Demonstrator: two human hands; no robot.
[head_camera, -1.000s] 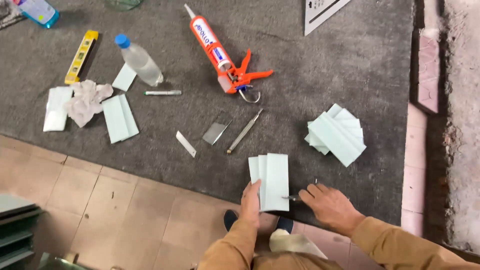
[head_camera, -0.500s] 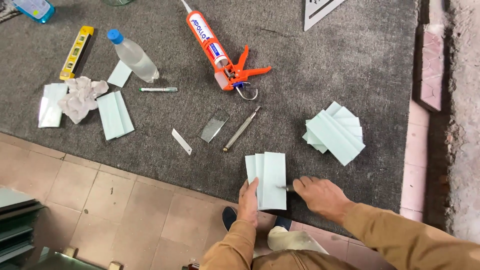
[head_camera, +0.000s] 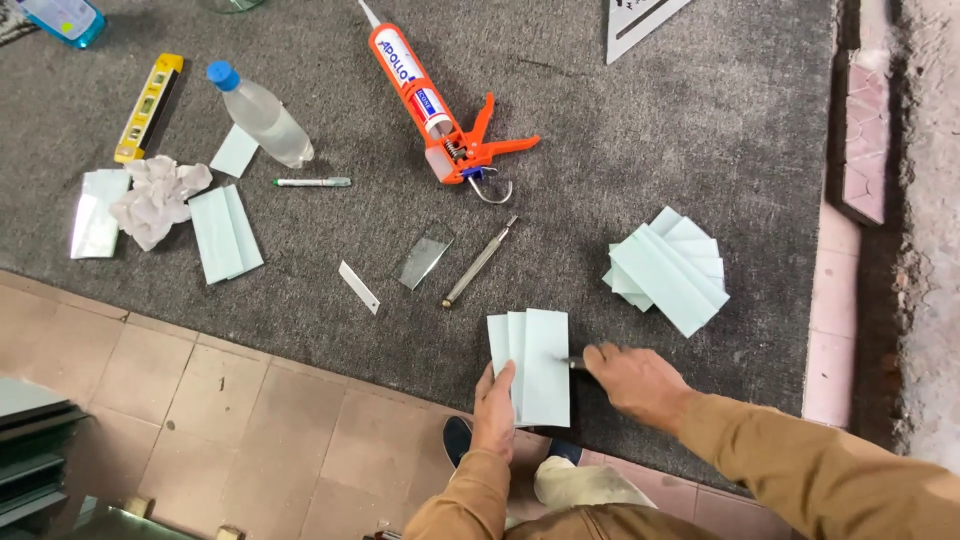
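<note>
Meanwhile, 3 overlapped glass strips (head_camera: 530, 362) are steadied at the grey mat's (head_camera: 600, 150) near edge by the left hand's (head_camera: 494, 412) spread fingers, a small dark tool being pinched against them by the right hand (head_camera: 632, 378); thin, stiff, likely brittle, sharp-edged, they seem best held flat-faced.

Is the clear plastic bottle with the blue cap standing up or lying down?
Lying down: the bottle rests on its side on the grey mat, blue cap on.

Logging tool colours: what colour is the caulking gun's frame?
Orange; the caulking gun lies on the grey mat, clearest in the head view.
</note>
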